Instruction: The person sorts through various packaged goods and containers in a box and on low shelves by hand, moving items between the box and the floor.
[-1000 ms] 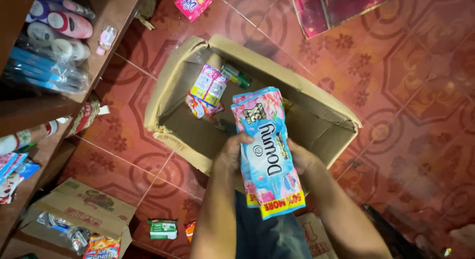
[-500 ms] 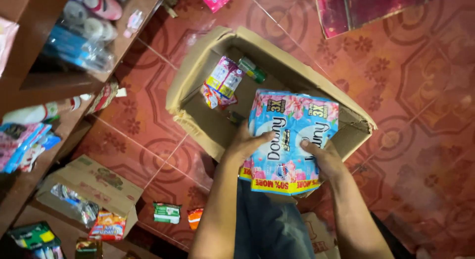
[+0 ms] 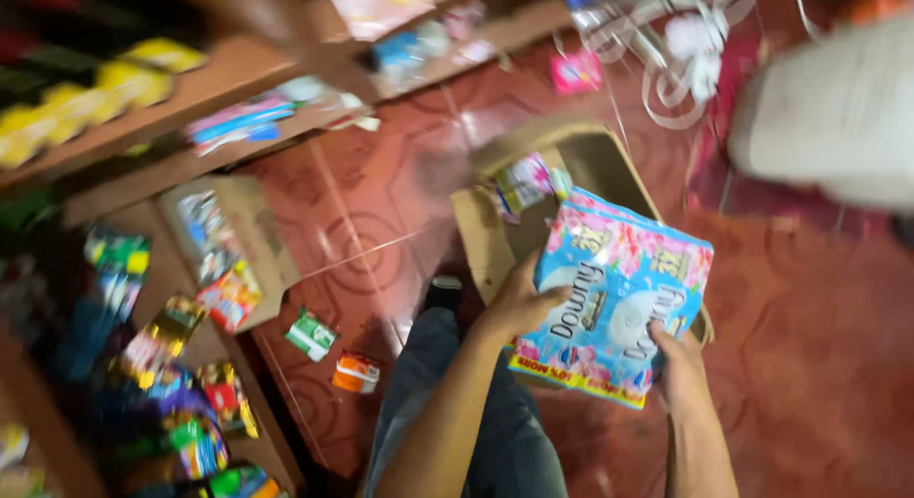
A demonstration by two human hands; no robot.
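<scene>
1. A person's left hand (image 3: 519, 303) and right hand (image 3: 678, 365), seen from the head camera, are each clamped on a side edge of a glossy blue-and-pink plastic pack of sachets (image 3: 617, 298), held above the person's grey-trousered knees (image 3: 495, 412)
2. The pack sits tilted at about 4 o'clock from frame centre, in front of an open brown cardboard box (image 3: 581, 165) on the red patterned tile floor (image 3: 819, 365)
3. Inside the box, at 12 o'clock from the pack, lie a few small colourful packets (image 3: 526, 181)
4. At 9 o'clock, a green sachet (image 3: 311, 333) and an orange one (image 3: 356, 373) rest on the tiles beside a shallow cardboard tray (image 3: 228, 246) of mixed packets
5. Furthest off, at 10 to 12 o'clock, blurred wooden shelves (image 3: 190, 89) carry bright goods
</scene>
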